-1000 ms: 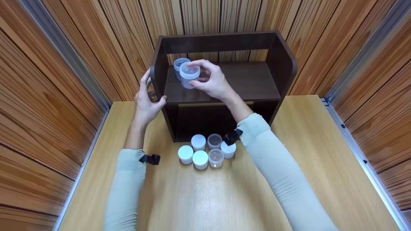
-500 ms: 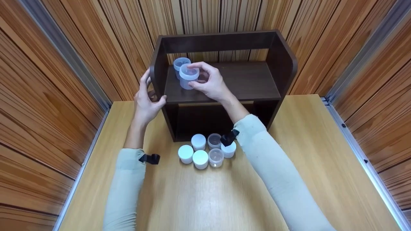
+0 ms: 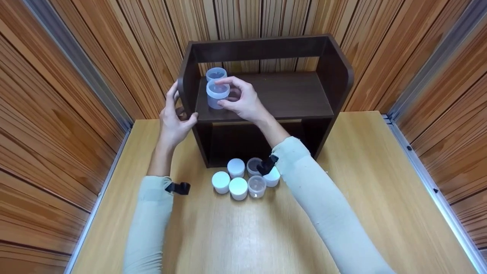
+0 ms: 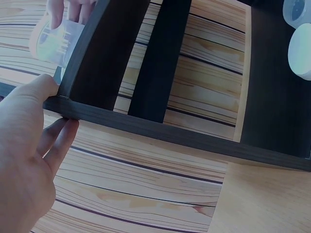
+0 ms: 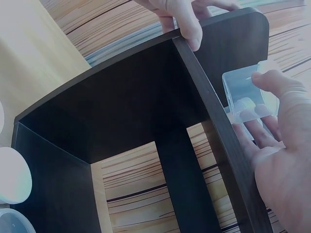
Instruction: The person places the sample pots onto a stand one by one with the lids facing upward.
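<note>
Up at the left end of the top shelf [image 3: 291, 95], the right hand [image 3: 243, 99] has thumb and fingers clamped on a clear plastic jar [image 3: 215, 101], held upright; whether its base touches the board, I can't tell. Just behind stands a second clear jar [image 3: 216, 72]. Over on the unit's left side panel [image 3: 190, 72], the left hand [image 3: 173, 123] grips, thumb at the front edge, fingers around the outside. Down on the bench [image 3: 228, 236], six more jars cluster: four white-topped ones [image 3: 238, 188], two clear ones [image 3: 257, 185].
</note>
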The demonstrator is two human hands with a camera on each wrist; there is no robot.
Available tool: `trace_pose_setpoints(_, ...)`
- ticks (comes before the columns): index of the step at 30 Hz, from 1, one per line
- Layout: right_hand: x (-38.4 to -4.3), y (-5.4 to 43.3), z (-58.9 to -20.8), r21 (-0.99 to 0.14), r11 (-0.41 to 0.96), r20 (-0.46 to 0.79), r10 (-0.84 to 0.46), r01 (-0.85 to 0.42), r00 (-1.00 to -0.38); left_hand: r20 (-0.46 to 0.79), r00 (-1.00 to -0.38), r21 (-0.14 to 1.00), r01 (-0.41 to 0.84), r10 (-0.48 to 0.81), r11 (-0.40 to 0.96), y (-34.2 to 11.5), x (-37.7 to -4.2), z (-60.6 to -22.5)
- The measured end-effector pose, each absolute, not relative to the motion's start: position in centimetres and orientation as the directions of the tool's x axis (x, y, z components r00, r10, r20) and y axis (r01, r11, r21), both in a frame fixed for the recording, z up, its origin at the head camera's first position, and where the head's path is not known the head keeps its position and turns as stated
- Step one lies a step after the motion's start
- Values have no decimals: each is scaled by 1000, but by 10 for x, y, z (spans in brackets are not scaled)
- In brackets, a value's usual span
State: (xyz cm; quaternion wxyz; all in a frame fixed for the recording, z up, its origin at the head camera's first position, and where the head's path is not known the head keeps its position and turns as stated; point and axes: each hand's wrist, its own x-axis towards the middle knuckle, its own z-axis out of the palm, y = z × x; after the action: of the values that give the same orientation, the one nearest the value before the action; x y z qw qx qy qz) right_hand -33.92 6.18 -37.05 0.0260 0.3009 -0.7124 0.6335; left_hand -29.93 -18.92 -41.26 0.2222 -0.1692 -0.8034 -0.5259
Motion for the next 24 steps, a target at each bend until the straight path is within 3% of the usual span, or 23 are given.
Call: trace_pose_setpoints(24,-339,59,-373,-900,114,335,-439,-421,-834,541,-840,772,513,34,376,-189,-298,-413)
